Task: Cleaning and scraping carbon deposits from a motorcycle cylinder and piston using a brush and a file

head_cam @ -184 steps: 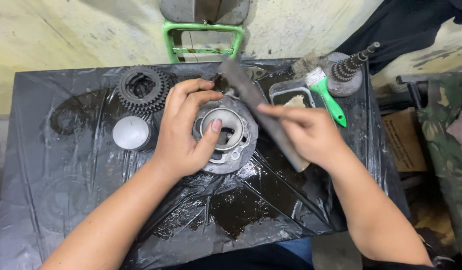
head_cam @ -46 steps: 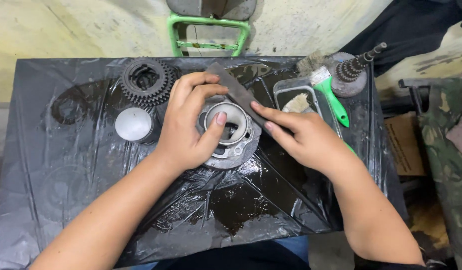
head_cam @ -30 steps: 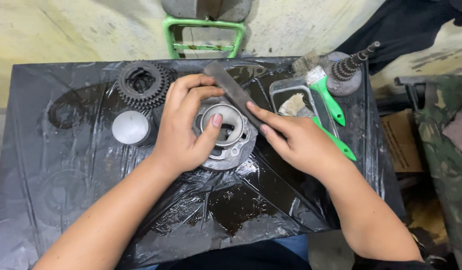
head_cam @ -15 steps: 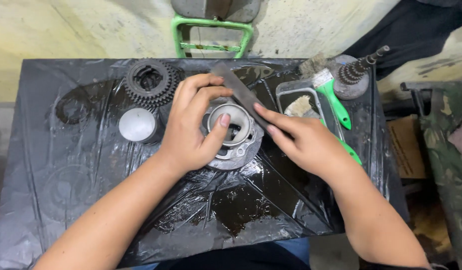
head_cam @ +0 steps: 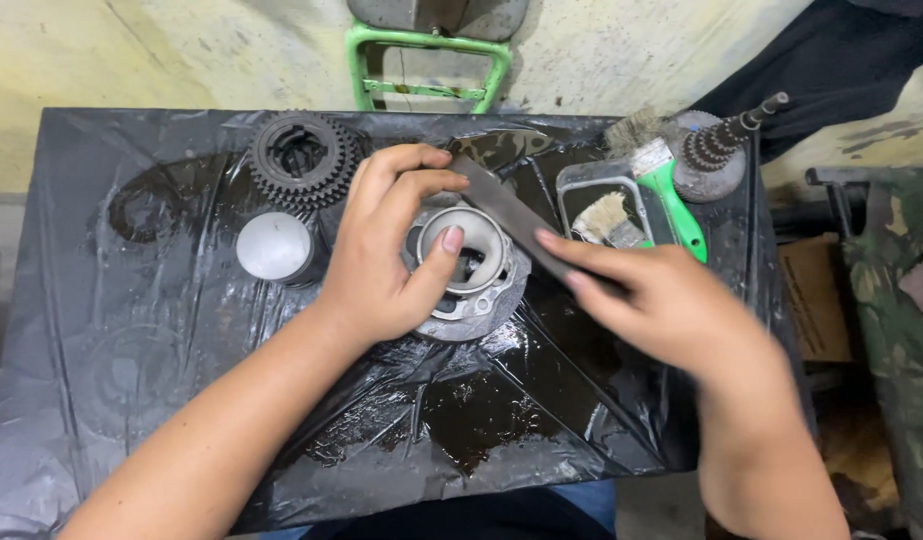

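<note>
A round grey metal cylinder part stands on a table covered in black plastic sheet. My left hand grips it, thumb inside the bore, fingers over the far rim. My right hand holds a flat dark metal file that lies slanted across the part's upper right rim.
A stack of dark gears and a round silver piston lie left of the part. At the right sit a small tray with a brush, a green-handled brush and a geared shaft. A green metal frame stands behind the table.
My right hand has slid the file back and forth across the part's rim. My left hand has kept its grip on the part.
</note>
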